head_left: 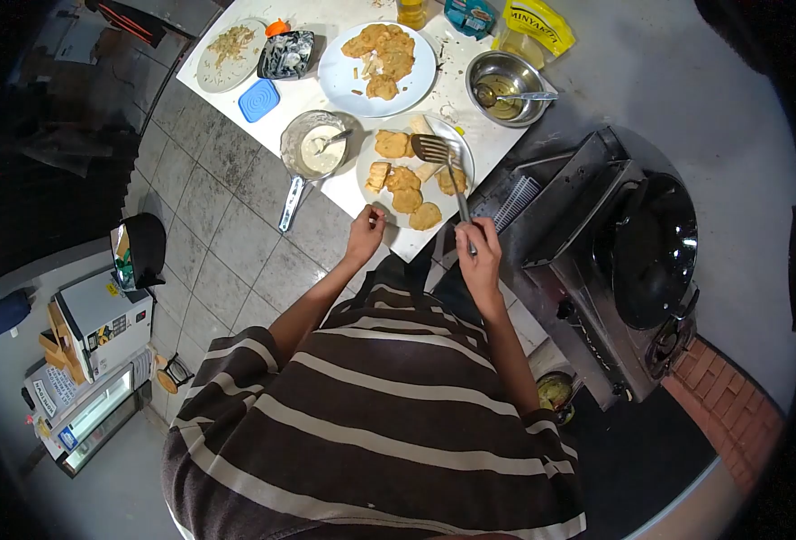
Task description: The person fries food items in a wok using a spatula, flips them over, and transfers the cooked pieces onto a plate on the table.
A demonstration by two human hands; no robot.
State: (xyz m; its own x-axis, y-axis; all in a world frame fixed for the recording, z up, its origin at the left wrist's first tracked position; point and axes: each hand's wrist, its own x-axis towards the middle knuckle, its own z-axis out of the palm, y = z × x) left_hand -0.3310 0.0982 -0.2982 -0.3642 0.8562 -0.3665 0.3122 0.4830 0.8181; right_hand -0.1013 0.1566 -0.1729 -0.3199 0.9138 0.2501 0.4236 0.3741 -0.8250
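Observation:
My right hand (478, 241) is wrapped round the handle of a slotted spatula (430, 148), whose dark head lies over a plate (368, 184) near the table's corner. On that plate are several golden fried pieces (404, 200) and pale rolled pieces (419, 126). My left hand (367, 229) is at the near left edge of the plate, its fingers curled together; whatever they may hold is too small to make out. Left of the plate, a metal pan (298, 153) holds pale batter with a spoon in it.
Farther back stand a larger plate of fried food (375, 101), a steel bowl (540, 110) with liquid and a spoon, a yellow pouch (542, 27), a black container (286, 56) and a plate of shreds (215, 79). At right, a black wok (652, 256) sits on a stove (569, 261).

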